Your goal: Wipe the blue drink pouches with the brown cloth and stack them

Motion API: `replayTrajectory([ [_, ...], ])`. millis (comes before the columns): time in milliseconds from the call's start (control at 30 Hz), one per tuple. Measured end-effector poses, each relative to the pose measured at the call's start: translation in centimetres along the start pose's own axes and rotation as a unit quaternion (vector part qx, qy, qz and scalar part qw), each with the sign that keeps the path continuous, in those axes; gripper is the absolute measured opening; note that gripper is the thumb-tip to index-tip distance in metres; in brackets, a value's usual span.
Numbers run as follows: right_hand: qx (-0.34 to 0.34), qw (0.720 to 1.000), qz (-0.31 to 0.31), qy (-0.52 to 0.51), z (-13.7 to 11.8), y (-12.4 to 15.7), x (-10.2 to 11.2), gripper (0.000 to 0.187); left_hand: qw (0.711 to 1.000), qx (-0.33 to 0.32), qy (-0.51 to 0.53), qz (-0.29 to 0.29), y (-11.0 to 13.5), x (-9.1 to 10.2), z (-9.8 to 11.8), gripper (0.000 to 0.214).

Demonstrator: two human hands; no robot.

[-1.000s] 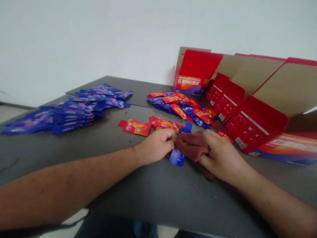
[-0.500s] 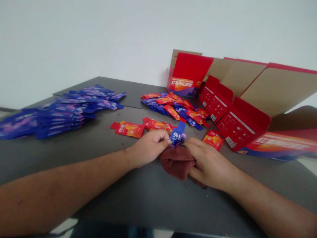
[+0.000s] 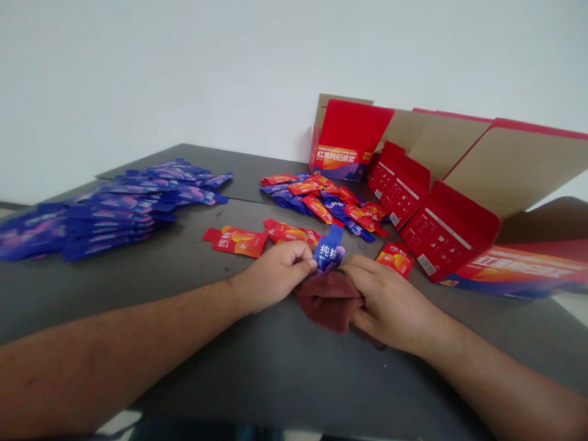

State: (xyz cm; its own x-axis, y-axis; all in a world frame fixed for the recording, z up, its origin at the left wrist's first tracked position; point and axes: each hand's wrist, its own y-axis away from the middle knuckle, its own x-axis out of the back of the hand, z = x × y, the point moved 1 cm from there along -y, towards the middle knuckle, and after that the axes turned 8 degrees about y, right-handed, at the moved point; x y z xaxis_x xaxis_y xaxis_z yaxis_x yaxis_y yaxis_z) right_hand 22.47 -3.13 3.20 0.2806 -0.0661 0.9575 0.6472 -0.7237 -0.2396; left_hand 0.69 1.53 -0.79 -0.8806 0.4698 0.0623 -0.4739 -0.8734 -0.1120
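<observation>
My left hand (image 3: 282, 272) pinches the left edge of a blue sachet (image 3: 327, 250), whose narrow spout end points up and away from me. My right hand (image 3: 390, 300) is closed around a folded brown cloth (image 3: 329, 303), which lies against the sachet's lower part and hides it. Just beyond my left hand lie a red sachet (image 3: 239, 241) and a second red sachet (image 3: 291, 233). Another red sachet (image 3: 395, 258) rests beyond my right hand, beside the cartons.
Overlapping blue sachets (image 3: 124, 199) form a large heap at the left. A mixed red and blue sachet pile (image 3: 324, 199) lies ahead. Open red cartons, including an upright carton (image 3: 342, 159) and a nearer carton (image 3: 452, 229), line the right side of the dark table (image 3: 220, 367).
Both hands keep their grip on the sachet and cloth, with hardly any movement. The whole view has shifted very slightly.
</observation>
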Motion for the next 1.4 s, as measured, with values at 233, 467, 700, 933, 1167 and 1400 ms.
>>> replayTrajectory([
  [233,-0.014,1.0,0.02,-0.005,0.2,-0.03,0.02,0.019,0.999,0.025,0.033,0.0,0.02,-0.06,-0.17,0.021],
  [467,-0.028,0.999,0.026,-0.002,0.4,-0.08,0.14,0.018,0.999,0.023,0.037,0.004,0.06,-0.18,0.08,0.022],
  [700,0.01,1.0,-0.009,-0.02,-0.1,0.01,-0.03,0.022,1.0,0.01,0.007,0.002,0.08,-0.06,0.13,0.022],
  [933,-0.041,0.998,0.047,0.001,0.63,-0.08,0.2,0.02,0.998,0.036,0.051,0.005,0.04,-0.22,-0.01,0.023],
  [1167,-0.009,1.0,-0.005,-0.02,0.34,0.06,0.03,0.022,1.0,0.002,0.021,0.003,0.0,-0.12,0.12,0.022],
  [1400,-0.028,0.999,0.013,-0.014,0.41,-0.12,-0.05,0.019,0.999,0.018,0.033,0.011,-0.01,-0.15,0.01,0.022],
])
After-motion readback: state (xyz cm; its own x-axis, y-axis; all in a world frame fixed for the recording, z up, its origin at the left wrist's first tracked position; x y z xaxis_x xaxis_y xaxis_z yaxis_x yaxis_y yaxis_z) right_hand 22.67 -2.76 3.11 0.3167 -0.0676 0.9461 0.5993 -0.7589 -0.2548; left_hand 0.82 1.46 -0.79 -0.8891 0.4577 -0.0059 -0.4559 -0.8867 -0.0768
